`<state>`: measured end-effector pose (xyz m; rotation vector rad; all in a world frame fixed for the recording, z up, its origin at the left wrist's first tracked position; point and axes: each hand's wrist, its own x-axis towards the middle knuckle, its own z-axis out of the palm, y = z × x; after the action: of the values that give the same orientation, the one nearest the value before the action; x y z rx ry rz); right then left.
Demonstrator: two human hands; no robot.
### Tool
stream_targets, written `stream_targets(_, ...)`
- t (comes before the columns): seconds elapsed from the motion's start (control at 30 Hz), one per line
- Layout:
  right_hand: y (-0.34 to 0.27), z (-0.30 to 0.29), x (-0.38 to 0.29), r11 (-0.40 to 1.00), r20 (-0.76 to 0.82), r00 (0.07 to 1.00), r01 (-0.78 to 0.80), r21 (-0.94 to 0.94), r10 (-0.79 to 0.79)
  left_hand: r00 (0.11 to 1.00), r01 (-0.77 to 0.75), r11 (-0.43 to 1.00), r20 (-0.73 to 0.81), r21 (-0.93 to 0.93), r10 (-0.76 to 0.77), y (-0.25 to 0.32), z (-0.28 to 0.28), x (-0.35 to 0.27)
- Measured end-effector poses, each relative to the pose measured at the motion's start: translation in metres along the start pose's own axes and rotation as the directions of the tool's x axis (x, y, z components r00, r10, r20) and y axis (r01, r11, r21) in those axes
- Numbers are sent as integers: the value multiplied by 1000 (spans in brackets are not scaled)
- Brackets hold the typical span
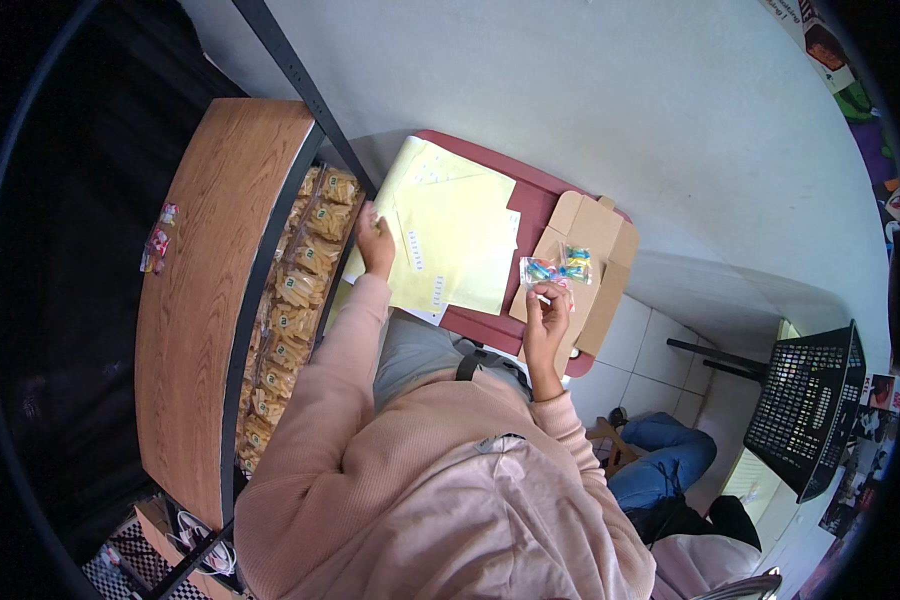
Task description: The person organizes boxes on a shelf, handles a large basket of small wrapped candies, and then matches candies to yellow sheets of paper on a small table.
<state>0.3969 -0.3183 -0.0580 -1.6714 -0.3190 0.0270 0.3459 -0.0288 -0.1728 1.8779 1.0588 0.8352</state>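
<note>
My left hand [376,244] is at the left edge of several pale yellow sheets [457,240], beside the shelf. Its fingers are blurred, and whether they hold anything does not show. Small strips of printed white labels [415,250] remain on the sheets. My right hand [546,326], thumb and fingers bent, is over a flattened brown cardboard box [604,232]. Just past its fingertips are clear packets of colourful wrapped sweets [541,269], with another packet [577,264] beside them. A reddish packet is partly hidden behind the fingers, and I cannot tell whether they grip one.
The sheets and box rest on a dark red table [532,199] against a white wall. To the left, a wood-topped shelf [210,300] holds rows of bagged yellowish snacks [296,289]. Small packets [156,247] sit on its top. At right are a black basket [802,412] and a seated person [667,465].
</note>
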Motion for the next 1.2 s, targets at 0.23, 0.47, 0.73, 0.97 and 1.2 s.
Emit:
stream_targets(0.23,1,9,18,976,231,954,-210,60,192,910,395,688,360,-609,-203,95,-37,-61)
stream_targets(0.47,-30,37,34,992,507,855,-123,-18,115,788,464,706,614,-535,-53,150,-51,-92)
stream_targets(0.73,-43,42,32,993,506,862,43,-114,21,725,499,710,689,-497,-27,151,-51,-106)
stream_targets(0.97,-46,41,29,995,449,894,33,-99,15,750,518,654,660,-551,-37,165,-51,-114)
stream_targets(1.2,-40,44,25,987,373,927,97,-131,-41,740,516,671,672,-532,-35,165,-52,-116)
